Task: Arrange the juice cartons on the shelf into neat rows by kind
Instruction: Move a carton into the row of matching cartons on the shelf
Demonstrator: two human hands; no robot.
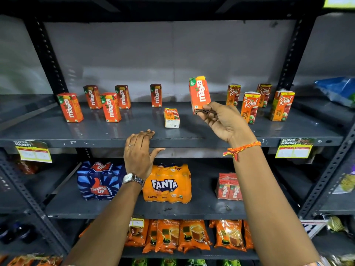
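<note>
My right hand [223, 122] holds an orange Maaza carton [199, 93] by its lower end, lifted above the dark grey shelf [172, 140]. Several more Maaza cartons [110, 107] stand scattered over the shelf's left half, and one stands alone at mid-back [156, 95]. Several Real apple cartons [249, 107] stand at the right. One Real carton [171, 118] sits apart near the shelf's middle. My left hand [139, 152] rests flat on the shelf's front edge, fingers together, holding nothing.
On the shelf below stand a Thums Up pack [98, 181], a Fanta pack [167, 184] and a wrapped Maaza pack [229, 187]. Tea pouches [192, 235] fill the shelf under that. Price tags [294, 148] hang from the front edge. Black uprights flank both sides.
</note>
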